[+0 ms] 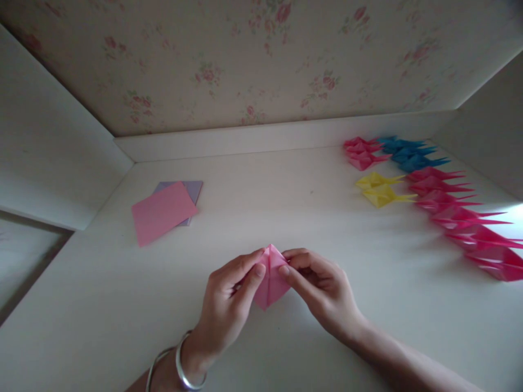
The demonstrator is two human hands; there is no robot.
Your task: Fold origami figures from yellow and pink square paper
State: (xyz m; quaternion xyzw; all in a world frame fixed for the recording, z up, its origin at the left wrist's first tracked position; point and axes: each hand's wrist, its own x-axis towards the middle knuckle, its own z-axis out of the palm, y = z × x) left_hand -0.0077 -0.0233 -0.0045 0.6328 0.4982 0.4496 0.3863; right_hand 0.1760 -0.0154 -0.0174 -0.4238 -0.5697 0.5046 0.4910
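Note:
Between my two hands, over the white table, is a pink origami paper (269, 280) folded into a kite-like diamond with a crease down its middle. My left hand (231, 296) pinches its left edge between thumb and fingers. On the opposite edge, my right hand (321, 288) grips the paper the same way, its thumb lying on the front face. The pointed top and bottom corners show; the back of the paper is hidden. Silver bangles (186, 362) circle my left wrist.
Pink sheets (163, 212) lie over purple sheets (196, 190) at the left. Folded paper pieces stand in rows at the right: dark pink (453, 215), yellow (382, 195), blue (412, 155) and lighter pink (363, 158). A floral wall (204, 76) rises behind the table (253, 201).

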